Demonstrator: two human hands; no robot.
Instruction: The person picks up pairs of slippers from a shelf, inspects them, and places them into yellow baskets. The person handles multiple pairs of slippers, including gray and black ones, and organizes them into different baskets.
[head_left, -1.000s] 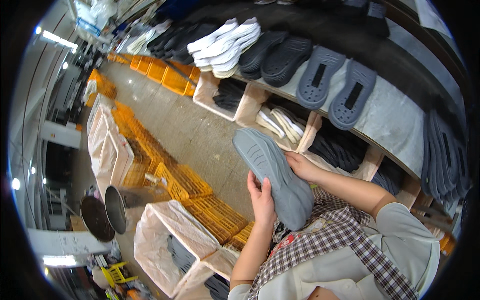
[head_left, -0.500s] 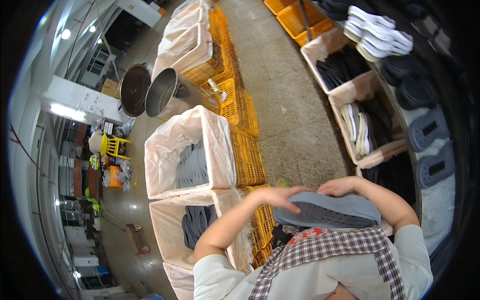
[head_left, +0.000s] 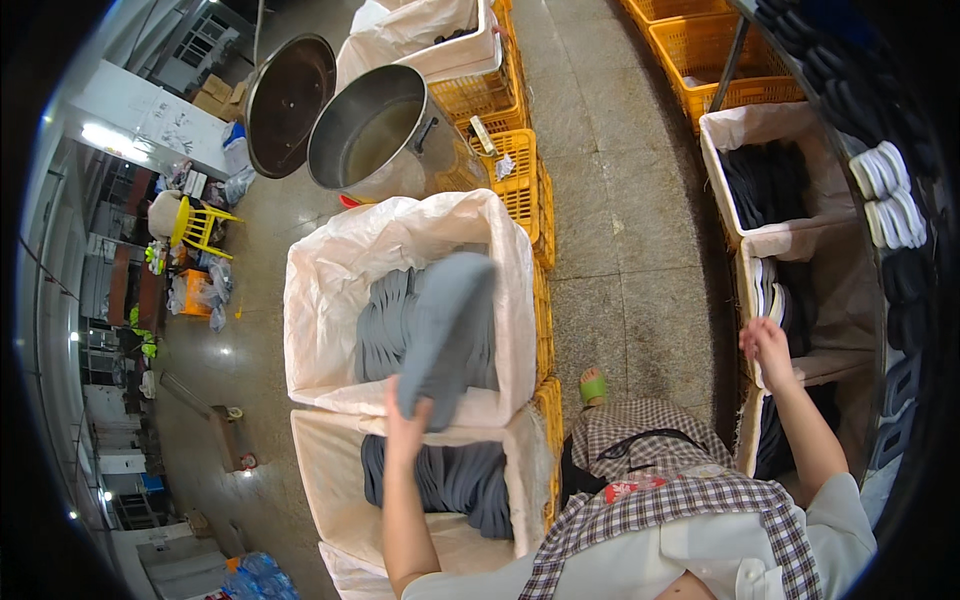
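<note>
Head view: left fingers (head_left: 408, 418) hug a gray shoe (head_left: 450, 320) near one end.
Likely light, soft; grip there. Right fingers (head_left: 765, 340) curl half-open, empty.

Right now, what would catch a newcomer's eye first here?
Probably the blurred gray shoe in the left hand, over a pale-lined bin of gray shoes. Beyond that bin stands a big metal pot, and a yellow chair stands out toward the left.
</note>
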